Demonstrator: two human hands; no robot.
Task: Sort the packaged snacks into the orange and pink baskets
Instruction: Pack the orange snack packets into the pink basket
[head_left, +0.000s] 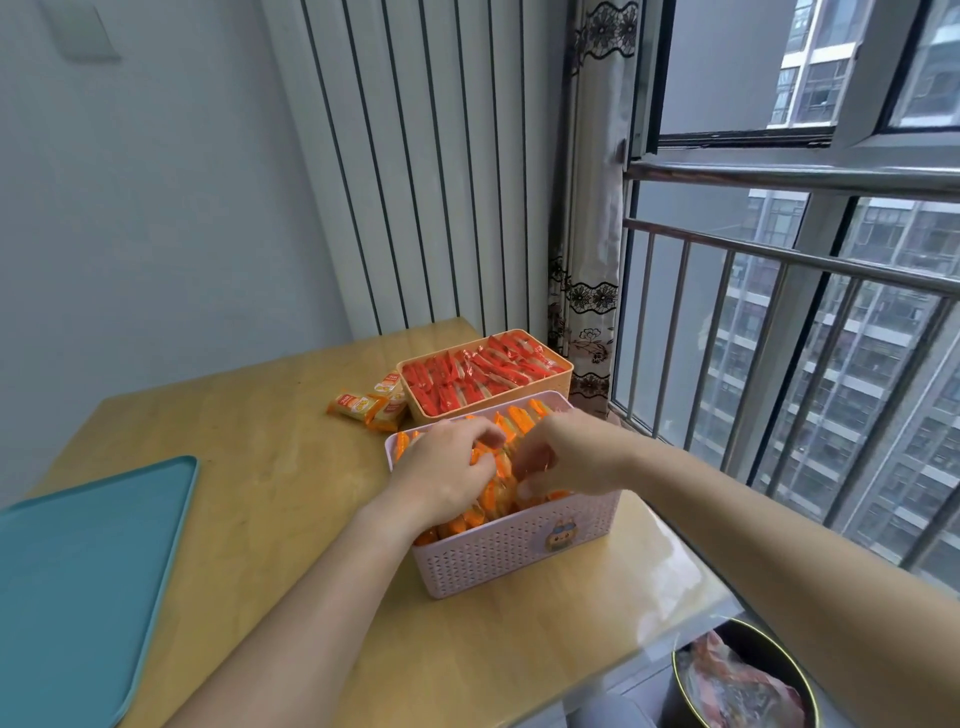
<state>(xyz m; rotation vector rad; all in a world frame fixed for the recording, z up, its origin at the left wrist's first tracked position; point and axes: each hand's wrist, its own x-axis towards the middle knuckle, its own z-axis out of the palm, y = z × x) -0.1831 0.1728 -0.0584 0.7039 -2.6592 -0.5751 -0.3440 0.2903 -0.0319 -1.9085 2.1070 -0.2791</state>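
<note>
As it stands nearest, the pink basket holds orange snacks.

Corner by a window, daylight coming in.
A wooden surface is standing against a pale wall and white ribbed panel; a patterned curtain is hanging beside the railed window, high-rise blocks showing outside.

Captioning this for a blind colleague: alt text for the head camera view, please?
A person's left hand and right hand reach into a pink perforated plastic basket packed with orange-wrapped snack packets on a wooden table. Behind it, an orange basket holds red-wrapped snack packets; a few loose orange packets lie beside it, and a teal tray lies at left.
</note>
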